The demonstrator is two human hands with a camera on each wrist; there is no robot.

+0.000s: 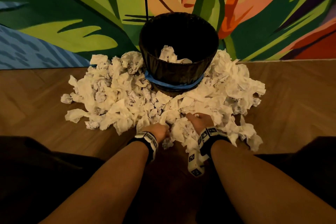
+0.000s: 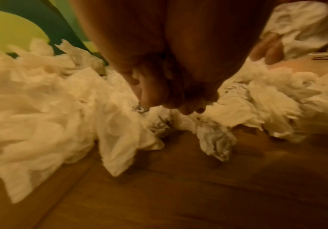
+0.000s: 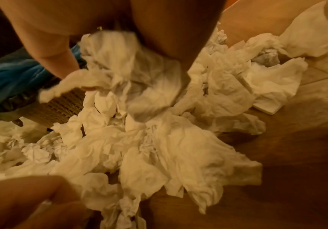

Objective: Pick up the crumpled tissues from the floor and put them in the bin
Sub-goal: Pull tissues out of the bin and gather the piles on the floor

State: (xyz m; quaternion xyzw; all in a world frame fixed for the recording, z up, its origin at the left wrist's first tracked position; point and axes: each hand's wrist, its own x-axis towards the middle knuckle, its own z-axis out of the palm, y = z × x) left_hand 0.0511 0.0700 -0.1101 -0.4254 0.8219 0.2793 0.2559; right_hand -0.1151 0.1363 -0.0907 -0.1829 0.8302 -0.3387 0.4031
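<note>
Both hands [image 1: 160, 131] [image 1: 200, 120] seemingly grip crumpled tissues [image 1: 112, 96] before the bin [image 1: 179, 71].

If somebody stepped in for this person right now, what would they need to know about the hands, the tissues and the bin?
Left hand: fingers curled into the near edge of the pile of crumpled white tissues, gripping some.
Right hand: fingers curled round a wad of tissue, low in the pile.
Dark round wicker bin with blue band: stands against the painted wall, ringed by tissues.
Done: a few tissues lie inside the bin.
Left: nearly all are still on the wooden floor; lift both handfuls in, then repeat.
</note>
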